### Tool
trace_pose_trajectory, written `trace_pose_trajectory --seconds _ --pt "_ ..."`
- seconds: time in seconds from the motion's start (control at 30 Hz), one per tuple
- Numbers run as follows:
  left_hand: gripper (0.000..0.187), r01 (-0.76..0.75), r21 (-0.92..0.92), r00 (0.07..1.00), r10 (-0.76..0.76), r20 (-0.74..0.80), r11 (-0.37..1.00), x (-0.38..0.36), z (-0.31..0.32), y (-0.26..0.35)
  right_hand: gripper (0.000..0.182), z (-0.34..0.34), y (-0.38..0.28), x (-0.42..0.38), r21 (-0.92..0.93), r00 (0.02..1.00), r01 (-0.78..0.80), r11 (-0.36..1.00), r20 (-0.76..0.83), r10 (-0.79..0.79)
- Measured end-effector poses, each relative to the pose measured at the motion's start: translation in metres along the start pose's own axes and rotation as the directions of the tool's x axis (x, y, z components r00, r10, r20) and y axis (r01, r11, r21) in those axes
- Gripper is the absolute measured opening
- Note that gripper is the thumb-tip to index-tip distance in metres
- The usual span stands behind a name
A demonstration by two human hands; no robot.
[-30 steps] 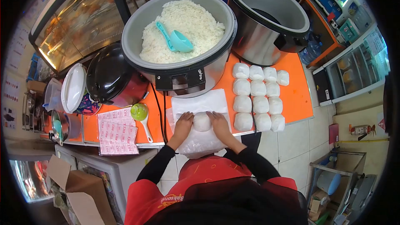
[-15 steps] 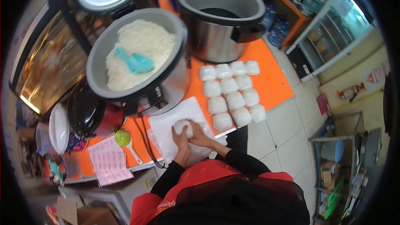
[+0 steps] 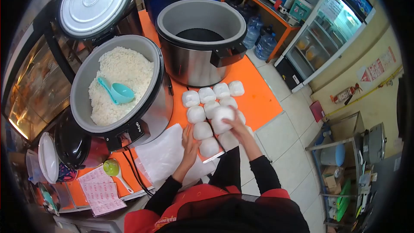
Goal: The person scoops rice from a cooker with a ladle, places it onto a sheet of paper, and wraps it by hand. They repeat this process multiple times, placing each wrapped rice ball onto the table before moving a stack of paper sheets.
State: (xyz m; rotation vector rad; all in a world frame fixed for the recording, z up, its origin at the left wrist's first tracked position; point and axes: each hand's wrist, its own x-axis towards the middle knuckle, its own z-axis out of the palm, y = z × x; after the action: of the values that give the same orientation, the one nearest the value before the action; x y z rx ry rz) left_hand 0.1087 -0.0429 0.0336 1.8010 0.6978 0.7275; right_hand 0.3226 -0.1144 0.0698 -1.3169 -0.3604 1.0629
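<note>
My right hand (image 3: 238, 126) grips a white paper-wrapped rice portion (image 3: 222, 119), held over the rows of similar wrapped portions (image 3: 190, 98) on the orange table. My left hand (image 3: 189, 143), fingers stretched out, is at the left side of the nearest portions (image 3: 202, 131) and holds nothing. Left of that hand lie white paper sheets (image 3: 160, 151). Behind the sheets, a rice cooker (image 3: 157, 114) stands with its lid raised. Cooked rice (image 3: 125, 67) fills much of its pot, and a turquoise scoop (image 3: 122, 93) rests on the rice.
A second open cooker (image 3: 189, 67) with a dark interior stands behind the portions. At left are pink printed slips (image 3: 101, 195), a green-and-white ladle (image 3: 113, 169) and a black-lidded pot (image 3: 77, 140). A metal shelf rack (image 3: 334, 140) and a glass-door fridge (image 3: 321, 34) stand at right.
Both hands were around one wrapped portion over the paper sheets. The right hand has carried it right, over the rows; the left has let go and moved beside them. The view has shifted.
</note>
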Motion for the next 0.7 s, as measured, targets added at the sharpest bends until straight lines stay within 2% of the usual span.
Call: trace_pose_trajectory --seconds 0.07,0.13,0.17,0.2,0.3,0.4,0.5,0.6,0.67,0.7 --pt "0.065 0.013 0.12 0.997 -0.004 -0.076 0.993 -0.023 -0.012 -0.018 0.07 -0.061 -0.002 0.036 -0.071 0.987 0.064 0.995 -0.145 -0.074" --pt "0.062 0.112 0.423 0.985 -0.044 -0.167 0.899 -0.062 -0.03 -0.055 0.066 -0.109 -0.003 0.068 -0.164 0.962 0.1 0.981 -0.237 -0.138" --pt "0.058 0.144 0.48 0.982 -0.066 -0.176 0.865 -0.082 -0.042 -0.07 0.065 -0.131 0.003 0.081 -0.226 0.953 0.101 0.969 -0.257 -0.16" --pt "0.059 0.267 0.555 0.964 -0.211 -0.163 0.788 -0.099 -0.05 -0.08 0.065 -0.147 0.009 0.093 -0.284 0.944 0.1 0.954 -0.277 -0.181" --pt "0.061 0.148 0.786 0.98 -0.195 -0.036 0.6 -0.111 -0.063 -0.068 0.061 -0.162 0.021 0.119 -0.498 0.97 0.053 0.866 -0.179 -0.163" --pt "0.061 0.131 0.794 0.981 -0.194 -0.016 0.593 -0.105 -0.069 -0.069 0.059 -0.155 0.02 0.128 -0.471 0.977 0.104 0.876 -0.118 -0.18" --pt "0.061 0.116 0.805 0.982 -0.189 -0.005 0.582 -0.101 -0.072 -0.066 0.059 -0.152 0.03 0.135 -0.488 0.935 0.248 0.837 -0.105 -0.339" --pt "0.061 0.109 0.795 0.984 -0.18 0.0 0.597 -0.101 -0.068 -0.072 0.056 -0.152 0.036 0.134 -0.796 0.837 0.281 0.536 -0.07 -0.542" --pt "0.061 0.113 0.785 0.985 -0.17 -0.01 0.609 -0.104 -0.072 -0.074 0.057 -0.15 0.031 0.128 -0.925 0.837 0.159 0.344 -0.058 -0.545" --pt "0.061 0.12 0.779 0.987 -0.16 -0.026 0.615 -0.104 -0.07 -0.072 0.053 -0.143 0.027 0.123 -0.988 0.758 0.09 0.128 -0.015 -0.652"
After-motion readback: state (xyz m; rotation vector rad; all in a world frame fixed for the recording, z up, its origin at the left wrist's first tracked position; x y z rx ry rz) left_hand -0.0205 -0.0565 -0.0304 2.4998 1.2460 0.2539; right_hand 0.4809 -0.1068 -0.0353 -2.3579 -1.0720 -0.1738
